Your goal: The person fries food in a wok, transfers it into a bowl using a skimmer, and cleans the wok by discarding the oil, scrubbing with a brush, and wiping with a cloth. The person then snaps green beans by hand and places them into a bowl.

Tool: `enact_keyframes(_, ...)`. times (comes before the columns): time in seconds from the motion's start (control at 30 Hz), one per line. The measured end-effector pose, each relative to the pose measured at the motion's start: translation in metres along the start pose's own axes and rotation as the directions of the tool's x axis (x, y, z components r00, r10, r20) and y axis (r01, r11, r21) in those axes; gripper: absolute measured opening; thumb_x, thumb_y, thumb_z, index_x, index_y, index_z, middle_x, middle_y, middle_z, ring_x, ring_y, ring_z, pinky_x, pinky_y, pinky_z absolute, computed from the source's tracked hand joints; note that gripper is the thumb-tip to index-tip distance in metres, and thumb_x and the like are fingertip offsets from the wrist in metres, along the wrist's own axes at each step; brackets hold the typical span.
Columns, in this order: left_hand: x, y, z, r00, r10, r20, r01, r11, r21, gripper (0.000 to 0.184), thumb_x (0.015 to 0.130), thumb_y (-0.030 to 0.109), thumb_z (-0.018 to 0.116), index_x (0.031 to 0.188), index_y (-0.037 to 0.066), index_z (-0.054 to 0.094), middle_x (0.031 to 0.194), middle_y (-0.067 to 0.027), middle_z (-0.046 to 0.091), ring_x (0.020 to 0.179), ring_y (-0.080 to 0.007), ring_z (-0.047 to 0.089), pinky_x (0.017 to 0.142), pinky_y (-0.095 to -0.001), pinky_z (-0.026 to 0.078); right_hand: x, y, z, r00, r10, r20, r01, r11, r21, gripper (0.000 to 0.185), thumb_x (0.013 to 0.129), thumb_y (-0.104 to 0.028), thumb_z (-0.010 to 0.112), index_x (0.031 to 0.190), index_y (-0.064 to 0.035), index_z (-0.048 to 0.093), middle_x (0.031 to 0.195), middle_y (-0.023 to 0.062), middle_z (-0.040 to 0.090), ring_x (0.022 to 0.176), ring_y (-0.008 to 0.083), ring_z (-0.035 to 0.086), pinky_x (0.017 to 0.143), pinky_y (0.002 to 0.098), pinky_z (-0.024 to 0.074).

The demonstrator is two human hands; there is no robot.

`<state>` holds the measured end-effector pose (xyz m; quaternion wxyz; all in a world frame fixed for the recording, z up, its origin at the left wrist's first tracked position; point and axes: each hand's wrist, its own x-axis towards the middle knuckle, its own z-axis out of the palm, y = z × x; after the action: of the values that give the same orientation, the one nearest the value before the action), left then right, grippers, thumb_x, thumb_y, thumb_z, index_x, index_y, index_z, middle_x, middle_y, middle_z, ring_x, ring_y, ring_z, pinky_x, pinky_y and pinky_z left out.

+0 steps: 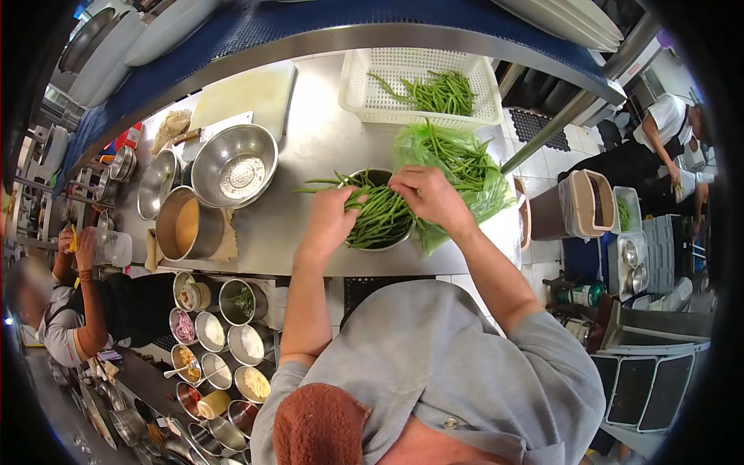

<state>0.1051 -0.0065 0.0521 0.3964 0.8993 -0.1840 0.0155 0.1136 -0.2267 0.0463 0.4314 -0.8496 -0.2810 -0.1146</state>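
Note:
A metal pot (387, 247) full of green beans (380, 213) stands near the front edge of the steel table. My left hand (332, 219) is closed at the pot's left side, with green beans in its fingers. Over the pot's right rim my right hand (428, 195) is pinched, apparently on a bean end; the fingertips partly hide it. Just beyond that hand lies an open green plastic bag (465, 201) holding more green beans. At the back, a white perforated basket (363, 108) has a pile of beans inside.
Left on the table are a colander (260, 186), a pot of brownish liquid (167, 236), a knife (221, 128) and a cutting board (260, 89). A shelf (341, 35) spans the back. One person (70, 318) works at left, others at right by a bin (577, 203).

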Motion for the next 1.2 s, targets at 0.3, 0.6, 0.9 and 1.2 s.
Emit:
enact_keyframes(0.3, -0.010, -0.004, -0.002, 0.958, -0.279, 0.062, 0.254, 0.734, -0.629, 0.026, 0.093, 0.027, 0.060, 0.099, 0.002, 0.067, 0.067, 0.0003, 0.057, 0.054, -0.0071, 0.046, 0.048, -0.0236, 0.036, -0.005, 0.036, 0.037, 0.874, 0.459, -0.160, -0.274, 0.737, 0.618, 0.016, 0.088, -0.012, 0.063, 0.093, 0.0038, 0.066, 0.075, 0.0036, 0.060, 0.061, 0.0096, 0.054, 0.055, 0.0230, 0.0433)
enact_keyframes(0.6, -0.010, -0.009, 0.005, 0.915, -0.372, 0.157, 0.322, 0.436, -0.840, 0.023, 0.095, 0.025, 0.057, 0.103, 0.004, 0.060, 0.067, 0.0036, 0.049, 0.052, -0.0037, 0.040, 0.045, -0.0194, 0.029, -0.004, -0.011, 0.040, 0.980, 0.138, 0.143, -0.183, 0.907, 0.380, 0.014, 0.087, -0.010, 0.062, 0.092, 0.0031, 0.066, 0.077, 0.0065, 0.063, 0.067, 0.0127, 0.056, 0.062, 0.0278, 0.0460)
enact_keyframes(0.9, -0.013, -0.011, 0.016, 0.944, -0.308, -0.120, 0.091, 0.591, -0.801, 0.024, 0.095, 0.025, 0.057, 0.097, 0.002, 0.063, 0.068, 0.0019, 0.052, 0.055, -0.0043, 0.042, 0.047, -0.0209, 0.031, -0.003, -0.011, 0.044, 0.918, 0.365, 0.156, -0.380, 0.696, 0.609, 0.013, 0.088, -0.007, 0.056, 0.090, 0.0034, 0.063, 0.071, 0.0021, 0.058, 0.068, 0.0067, 0.050, 0.061, 0.0240, 0.0431)
enact_keyframes(1.2, -0.012, -0.010, -0.009, 0.864, -0.416, -0.283, -0.142, 0.337, -0.931, 0.022, 0.096, 0.025, 0.057, 0.092, 0.004, 0.055, 0.073, -0.0011, 0.053, 0.055, -0.0057, 0.042, 0.047, -0.0214, 0.031, 0.018, 0.030, 0.078, 0.979, -0.166, 0.121, 0.181, 0.977, -0.116, 0.020, 0.078, -0.002, 0.066, 0.097, -0.0020, 0.066, 0.086, 0.0115, 0.064, 0.080, 0.0276, 0.064, 0.072, 0.0368, 0.0512)
